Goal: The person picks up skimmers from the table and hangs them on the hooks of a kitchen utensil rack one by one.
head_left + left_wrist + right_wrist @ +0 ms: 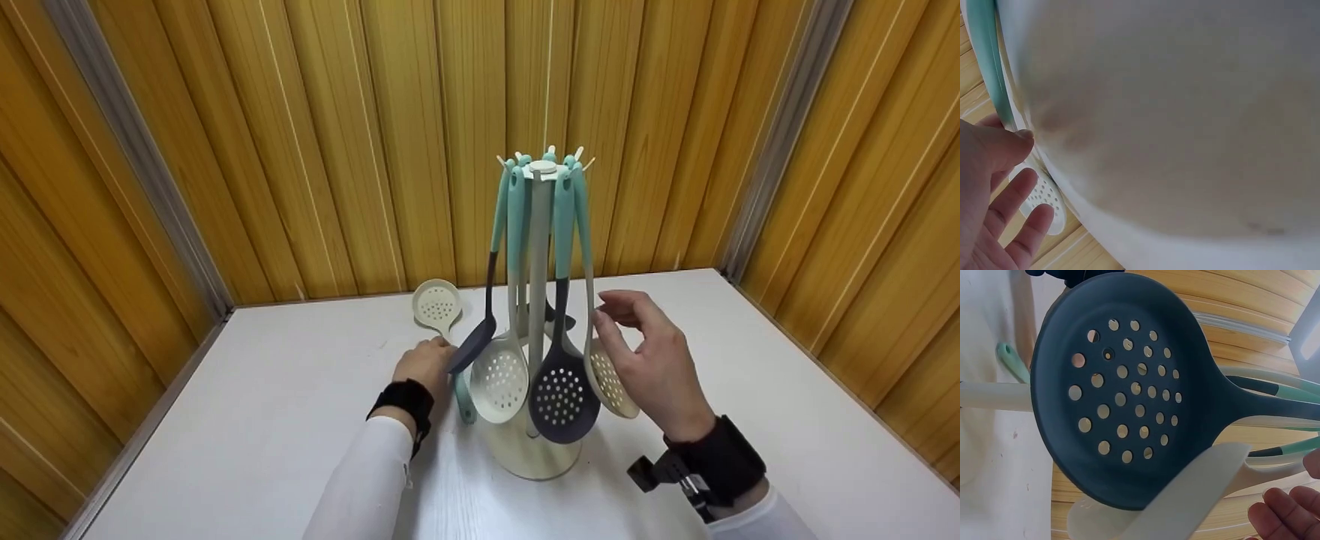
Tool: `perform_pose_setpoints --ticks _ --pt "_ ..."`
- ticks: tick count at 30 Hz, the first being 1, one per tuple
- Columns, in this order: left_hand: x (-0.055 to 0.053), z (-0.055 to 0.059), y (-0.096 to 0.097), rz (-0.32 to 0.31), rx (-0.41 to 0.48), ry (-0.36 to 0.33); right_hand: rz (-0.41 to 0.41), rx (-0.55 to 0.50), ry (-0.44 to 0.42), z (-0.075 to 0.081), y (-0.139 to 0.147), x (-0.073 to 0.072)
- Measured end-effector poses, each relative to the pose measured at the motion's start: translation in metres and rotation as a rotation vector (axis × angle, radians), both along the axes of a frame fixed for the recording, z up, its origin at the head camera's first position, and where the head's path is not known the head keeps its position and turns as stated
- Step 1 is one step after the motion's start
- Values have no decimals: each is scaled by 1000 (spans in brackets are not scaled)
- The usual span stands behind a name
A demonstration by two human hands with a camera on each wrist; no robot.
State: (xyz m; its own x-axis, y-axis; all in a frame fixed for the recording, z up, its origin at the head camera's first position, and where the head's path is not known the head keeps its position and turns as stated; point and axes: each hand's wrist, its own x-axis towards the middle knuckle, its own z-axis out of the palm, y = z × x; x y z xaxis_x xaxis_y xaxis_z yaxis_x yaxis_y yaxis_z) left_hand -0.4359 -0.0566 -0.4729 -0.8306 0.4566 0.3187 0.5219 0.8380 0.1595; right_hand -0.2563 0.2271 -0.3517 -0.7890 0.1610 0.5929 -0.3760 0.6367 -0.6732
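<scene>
A cream skimmer [437, 306] with a teal handle lies on the table left of a utensil stand [538, 255]. My left hand [427, 365] pinches it where handle and neck meet, thumb on top, other fingers spread loosely. Part of the skimmer is hidden under that hand. From the stand hang several teal-handled utensils, among them a dark skimmer [564, 397], a white skimmer [499, 381] and a dark ladle [474, 346]. Beside the neck of a hanging cream skimmer [611, 379] is my right hand [656, 360], its fingers loosely bent and holding nothing.
The stand's round base [536, 456] rests on the white table [285, 420]. Wood-patterned panels [337, 150] enclose the back and sides, with metal strips at the corners. More utensils hang behind the pole, partly hidden.
</scene>
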Motion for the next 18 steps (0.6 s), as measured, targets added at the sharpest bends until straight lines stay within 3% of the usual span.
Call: perform_pose_setpoints --ticks 4,11,18 --pt "6 6 -3 46 -27 -43 -2 5 -2 0 1 0" --pt "1 7 -19 98 -9 -161 -3 17 24 -2 0 -2" --pt "1 3 -42 95 51 -185 12 12 31 -1 -3 -4"
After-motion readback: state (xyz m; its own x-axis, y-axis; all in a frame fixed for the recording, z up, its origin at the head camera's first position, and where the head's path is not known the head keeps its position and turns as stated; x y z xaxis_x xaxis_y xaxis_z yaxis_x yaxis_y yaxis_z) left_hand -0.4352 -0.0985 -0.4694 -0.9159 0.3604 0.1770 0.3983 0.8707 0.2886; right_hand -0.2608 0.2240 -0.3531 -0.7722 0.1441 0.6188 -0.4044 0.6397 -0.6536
